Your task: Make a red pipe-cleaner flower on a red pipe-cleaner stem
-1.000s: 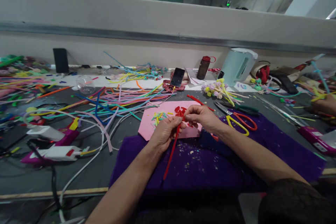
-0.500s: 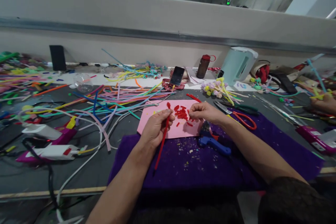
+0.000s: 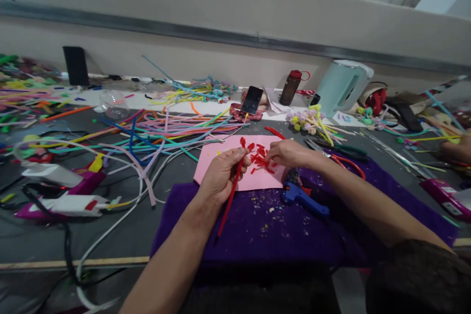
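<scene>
My left hand [image 3: 226,171] is closed around a red pipe cleaner [image 3: 230,201], whose stem slants down toward me and whose small fuzzy red tip stands above the thumb. Beside it, my right hand [image 3: 285,153] has its fingertips pinched at the right side of a pile of short red pipe cleaner pieces [image 3: 259,156]. What those fingertips hold, if anything, is hidden. The pieces lie on a pink sheet [image 3: 209,162]. Just below my right wrist rests a blue glue gun [image 3: 305,200] on a purple cloth [image 3: 250,235].
Red-handled scissors [image 3: 349,164] lie right of my right forearm. Loose coloured pipe cleaners [image 3: 176,127] and white cables [image 3: 110,235] spread at left. A phone [image 3: 252,100], a bottle [image 3: 290,87] and a kettle [image 3: 344,88] stand behind. Another person's hand [image 3: 456,149] is at far right.
The view has tipped down slightly. My right fingertips have moved in to the edge of the red pieces. My left hand keeps its hold on the red pipe cleaner.
</scene>
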`<state>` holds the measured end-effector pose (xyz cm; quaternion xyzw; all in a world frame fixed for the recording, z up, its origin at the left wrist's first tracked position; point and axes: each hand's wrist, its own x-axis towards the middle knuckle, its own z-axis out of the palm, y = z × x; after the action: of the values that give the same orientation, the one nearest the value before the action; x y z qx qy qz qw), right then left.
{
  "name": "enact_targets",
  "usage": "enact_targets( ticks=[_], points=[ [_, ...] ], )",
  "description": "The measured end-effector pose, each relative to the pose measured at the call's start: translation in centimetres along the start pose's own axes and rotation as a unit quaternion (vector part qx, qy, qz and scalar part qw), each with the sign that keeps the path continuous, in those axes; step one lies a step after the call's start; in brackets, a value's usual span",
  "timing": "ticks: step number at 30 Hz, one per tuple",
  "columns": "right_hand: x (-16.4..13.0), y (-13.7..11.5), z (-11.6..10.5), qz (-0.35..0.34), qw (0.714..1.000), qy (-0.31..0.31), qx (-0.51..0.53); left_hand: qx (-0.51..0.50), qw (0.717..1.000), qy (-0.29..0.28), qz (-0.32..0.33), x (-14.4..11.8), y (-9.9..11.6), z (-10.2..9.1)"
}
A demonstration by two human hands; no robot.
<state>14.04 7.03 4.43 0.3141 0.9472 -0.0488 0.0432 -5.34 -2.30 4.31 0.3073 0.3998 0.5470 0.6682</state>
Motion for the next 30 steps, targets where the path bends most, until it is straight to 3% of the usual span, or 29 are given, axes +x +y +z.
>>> enact_targets(
  ticks=[6, 13, 18, 21, 25, 30],
  points=[
    [-0.7, 0.4, -1.1, 0.021, 0.998, 0.035, 0.050, 0.006, 1.000, -0.001, 0.012, 0.0, 0.2, -0.1],
    [0.2, 1.4, -1.0, 0.001, 0.994, -0.016, 0.109, 0.016, 1.000, 0.002, 0.017, -0.1, 0.1, -0.1],
    [1.1, 0.8, 0.2, -0.002, 0.995, 0.050, 0.085, 0.018, 1.000, -0.004, 0.020, -0.2, 0.1, 0.0],
    [1.2, -0.2, 0.3, -0.020, 0.998, 0.014, 0.064, 0.018, 1.000, -0.007, 0.021, -0.2, 0.1, 0.0],
    [0.1, -0.5, -0.4, -0.065, 0.991, -0.014, 0.114, 0.015, 1.000, -0.018, 0.018, -0.3, 0.0, 0.1],
    [-0.6, 1.4, -0.4, 0.001, 0.984, 0.014, 0.176, 0.020, 0.999, -0.030, 0.016, -0.4, -0.2, 0.2]
  ],
)
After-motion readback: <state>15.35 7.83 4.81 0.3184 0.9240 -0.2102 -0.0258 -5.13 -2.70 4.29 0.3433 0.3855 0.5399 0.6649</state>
